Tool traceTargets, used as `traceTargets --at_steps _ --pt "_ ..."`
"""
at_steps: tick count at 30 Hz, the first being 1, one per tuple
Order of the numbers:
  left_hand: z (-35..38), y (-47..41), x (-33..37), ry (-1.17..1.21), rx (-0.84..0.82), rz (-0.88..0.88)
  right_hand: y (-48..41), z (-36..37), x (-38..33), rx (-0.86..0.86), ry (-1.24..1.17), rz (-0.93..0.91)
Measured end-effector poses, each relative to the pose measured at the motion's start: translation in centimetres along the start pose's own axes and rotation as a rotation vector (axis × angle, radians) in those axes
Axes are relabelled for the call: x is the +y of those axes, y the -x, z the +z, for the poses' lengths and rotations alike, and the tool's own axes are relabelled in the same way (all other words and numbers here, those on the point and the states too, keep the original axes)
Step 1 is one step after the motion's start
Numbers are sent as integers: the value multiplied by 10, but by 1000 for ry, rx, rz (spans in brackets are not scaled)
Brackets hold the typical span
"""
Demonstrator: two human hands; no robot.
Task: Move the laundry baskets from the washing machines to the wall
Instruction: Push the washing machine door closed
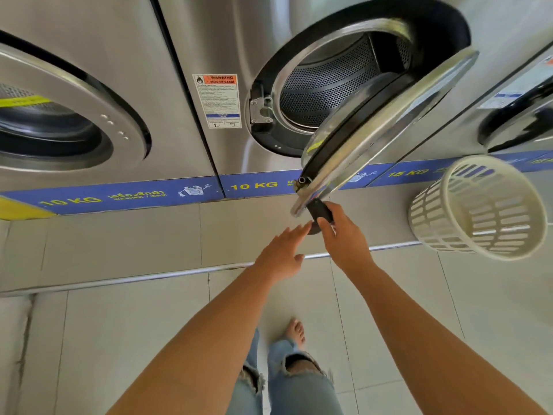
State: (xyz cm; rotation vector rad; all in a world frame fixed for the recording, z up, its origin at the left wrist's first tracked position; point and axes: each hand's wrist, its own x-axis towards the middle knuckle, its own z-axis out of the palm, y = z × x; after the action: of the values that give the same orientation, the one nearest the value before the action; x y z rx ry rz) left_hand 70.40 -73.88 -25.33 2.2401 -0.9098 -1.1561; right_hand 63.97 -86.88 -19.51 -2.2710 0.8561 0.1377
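Observation:
A white slatted laundry basket [475, 208] stands empty on the raised tiled step at the right, in front of the 15 KG washing machine [508, 94]. The middle washing machine [227, 49] has its round steel door [386, 127] swung open, showing an empty perforated drum [326, 85]. My right hand [344, 235] grips the black door handle [319, 210] at the door's lower edge. My left hand [282, 253] is open with fingers stretched toward that handle, just left of it, holding nothing.
A closed washing machine [68, 115] stands at the left. A blue 10 KG label strip [119, 196] runs along the machines' base. A metal-edged step [134, 277] separates the plinth from the tiled floor [119, 339], where my legs in torn jeans and a bare foot stand.

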Motion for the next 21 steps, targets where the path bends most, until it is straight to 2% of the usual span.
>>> traceTargets --at_steps 3,7,16,21 --pt "8 0 4 9 -18 18 6 0 7 12 20 -19" --pt "3 0 0 55 11 -45 -6 1 -7 8 34 -41" --pt "-54 -32 -31 220 193 -165 -80 23 -78 -17 -104 11" --pt "-79 -60 -41 267 194 -195 -114 35 -91 -37 -160 18"
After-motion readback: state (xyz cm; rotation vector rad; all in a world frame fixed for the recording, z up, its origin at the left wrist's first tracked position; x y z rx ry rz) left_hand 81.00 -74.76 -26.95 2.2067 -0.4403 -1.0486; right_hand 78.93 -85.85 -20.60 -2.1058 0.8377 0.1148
